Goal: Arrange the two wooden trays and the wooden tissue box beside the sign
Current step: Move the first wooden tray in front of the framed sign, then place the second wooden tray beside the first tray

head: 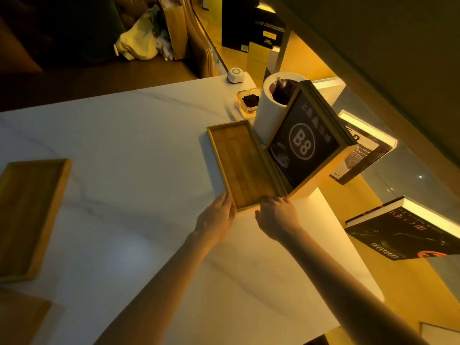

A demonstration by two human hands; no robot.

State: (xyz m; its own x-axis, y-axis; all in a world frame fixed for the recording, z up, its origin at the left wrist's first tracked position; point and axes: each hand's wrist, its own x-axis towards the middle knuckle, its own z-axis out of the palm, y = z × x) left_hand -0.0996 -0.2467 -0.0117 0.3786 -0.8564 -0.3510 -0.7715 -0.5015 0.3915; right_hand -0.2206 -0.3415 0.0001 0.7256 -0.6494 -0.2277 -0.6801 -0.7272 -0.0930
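A long wooden tray [242, 163] lies on the white marble table [139, 145], right against the left side of the black "B8" sign [305, 140] in its wooden frame. My left hand [219, 216] touches the tray's near left corner. My right hand [276, 215] rests on its near right corner, fingers over the rim. A second wooden tray [29, 215] lies at the table's far left edge. A wooden corner [22, 317] shows at the bottom left; I cannot tell whether it is the tissue box.
A white cylindrical bin [270, 113] stands behind the sign, with a glass ashtray [249, 102] and a small white device [235, 75] beyond it. Lit shelves with books [403, 235] run along the right. Bags [142, 38] sit on the floor past the table.
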